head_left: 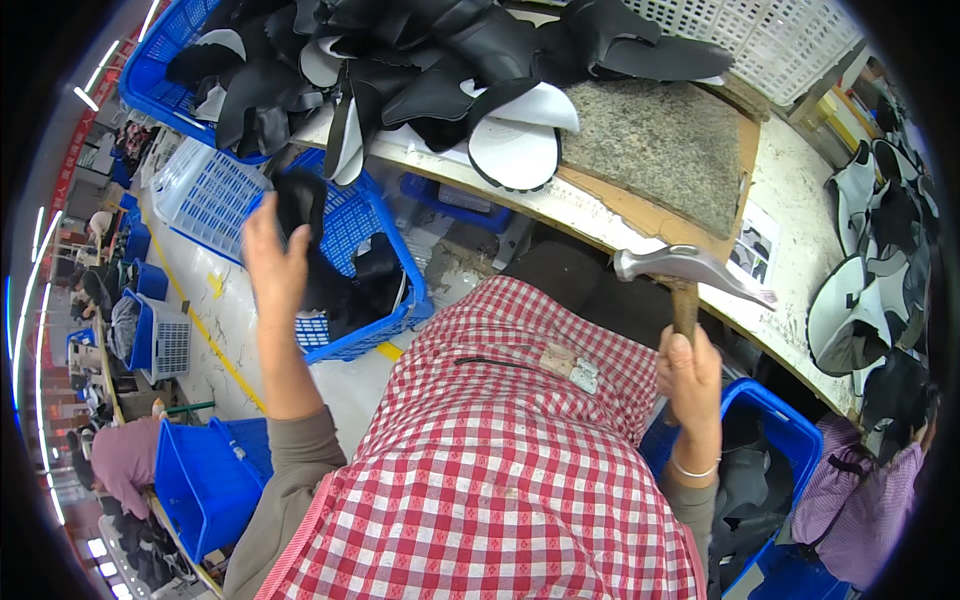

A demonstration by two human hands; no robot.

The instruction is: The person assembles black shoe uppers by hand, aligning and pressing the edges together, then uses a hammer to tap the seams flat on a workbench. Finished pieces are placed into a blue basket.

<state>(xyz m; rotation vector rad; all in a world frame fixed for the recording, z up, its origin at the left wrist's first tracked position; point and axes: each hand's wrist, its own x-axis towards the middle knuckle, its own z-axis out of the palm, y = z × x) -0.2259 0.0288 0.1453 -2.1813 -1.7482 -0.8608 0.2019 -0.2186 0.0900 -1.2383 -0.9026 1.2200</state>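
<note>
My right hand (690, 375) is wrapped around the wooden handle of a hammer (668, 264), its metal head raised beside the table edge. On the left, my left hand (275, 258) is over a blue plastic basket (375, 330), fingers stretched and thumb apart. A blurred black leather shoe-upper piece (300, 205) is right by those fingers; I see no grip on it. More black pieces (345, 295) lie in that basket. The worktable carries a heap of black uppers (450, 75), some showing white lining (515, 150).
A speckled stone slab (655, 150) lies on the table on a brown board. Other blue baskets (205, 480) stand at left, and one with dark pieces (745, 470) at right. A white crate (745, 40) is at the back. People work at both sides; a purple-checked sleeve (870, 510) is at right.
</note>
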